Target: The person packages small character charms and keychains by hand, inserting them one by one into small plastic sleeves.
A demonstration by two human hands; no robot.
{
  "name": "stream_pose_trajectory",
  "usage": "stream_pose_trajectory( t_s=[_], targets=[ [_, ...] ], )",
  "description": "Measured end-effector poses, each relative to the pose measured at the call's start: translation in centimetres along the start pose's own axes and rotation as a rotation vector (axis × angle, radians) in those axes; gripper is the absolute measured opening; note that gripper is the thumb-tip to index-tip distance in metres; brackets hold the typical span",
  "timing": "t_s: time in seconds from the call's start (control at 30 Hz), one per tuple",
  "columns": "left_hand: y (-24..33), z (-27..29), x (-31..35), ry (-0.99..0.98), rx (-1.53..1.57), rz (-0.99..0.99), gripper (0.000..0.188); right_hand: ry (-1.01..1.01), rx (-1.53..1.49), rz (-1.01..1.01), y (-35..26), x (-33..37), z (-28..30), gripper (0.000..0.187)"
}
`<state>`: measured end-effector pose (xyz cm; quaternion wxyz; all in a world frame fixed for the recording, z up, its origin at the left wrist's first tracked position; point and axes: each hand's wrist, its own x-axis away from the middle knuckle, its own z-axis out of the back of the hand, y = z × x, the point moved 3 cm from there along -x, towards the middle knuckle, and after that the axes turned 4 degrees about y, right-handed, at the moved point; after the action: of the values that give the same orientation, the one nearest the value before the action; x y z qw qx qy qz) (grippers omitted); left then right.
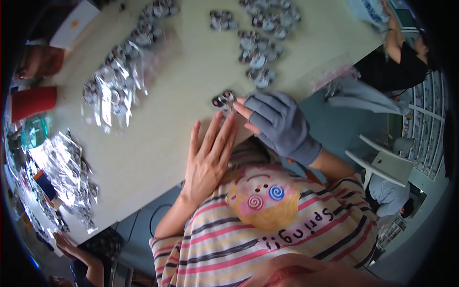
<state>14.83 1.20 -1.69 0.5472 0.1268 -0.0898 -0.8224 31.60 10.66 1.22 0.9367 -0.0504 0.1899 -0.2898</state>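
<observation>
A small flat figure-shaped trinket (224,99), black, white and pink, lies at the near part of the pale table in front of me. My right hand (283,123) wears a grey fingerless glove; its bare fingertips are closed at the trinket's right edge. My left hand (209,155) is bare, its fingers stretched out and apart, with the tips just below the trinket. Similar trinkets lie beyond my hands in clusters, the nearest being a small group (261,76). Slight blur hides the trinket's details.
On the left, clear-bagged trinkets (114,93) form a long row on the table (158,119). A heap of shiny silver packets (69,167), a red bin (33,103) and a teal container (36,131) stand further left. Other people work at lower left and upper right. A white chair (387,165) stands right.
</observation>
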Motion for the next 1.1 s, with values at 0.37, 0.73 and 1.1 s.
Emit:
stream_pose_trajectory(
  t_s=[0.37,0.73,1.1],
  targets=[
    [-4.1,-2.2,-10.6,0.253,-0.011,0.091,0.105,0.058,0.174,-0.250,11.3,-2.6,-2.7,0.119],
    [-13.8,-1.7,-39.5,0.596,-0.305,0.061,0.089,0.363,0.370,-0.121,34.4,-17.0,-1.8,0.096],
    [-12.6,12.6,-7.4,0.242,-0.160,0.123,0.061,-0.123,0.285,-0.937,41.3,-9.5,1.1,0.142]
  ],
)
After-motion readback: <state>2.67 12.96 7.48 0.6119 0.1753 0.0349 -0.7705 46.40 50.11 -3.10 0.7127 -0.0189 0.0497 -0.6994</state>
